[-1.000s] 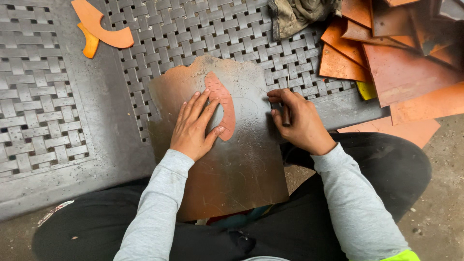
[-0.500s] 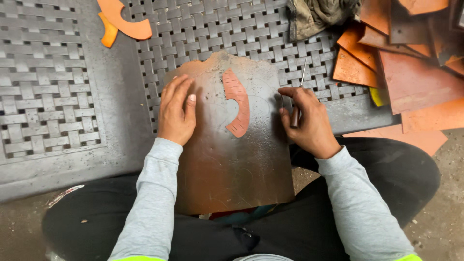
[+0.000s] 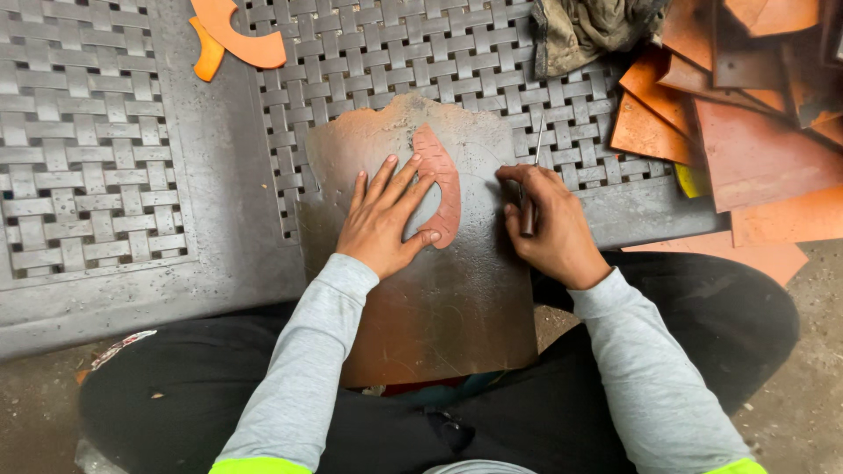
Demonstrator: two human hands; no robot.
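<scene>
Change: since half a second ago, left hand (image 3: 382,224) slid right, back onto the curved template (image 3: 442,184).
Table: dark woven metal table (image 3: 105,175), far side.
Sheet: brown sheet (image 3: 421,290) lies from table to lap.
Left hand: open, flat, pressing template.
Right hand: right hand (image 3: 549,228) closed around thin scriber (image 3: 532,189).
Advice: keep template firmly still; trace close along edge.

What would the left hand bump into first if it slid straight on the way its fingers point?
The left hand points up and to the right, its fingertips already on the curved reddish template. Sliding on, it would likely cross the metal sheet toward the thin scribing tool in the right hand.
</scene>
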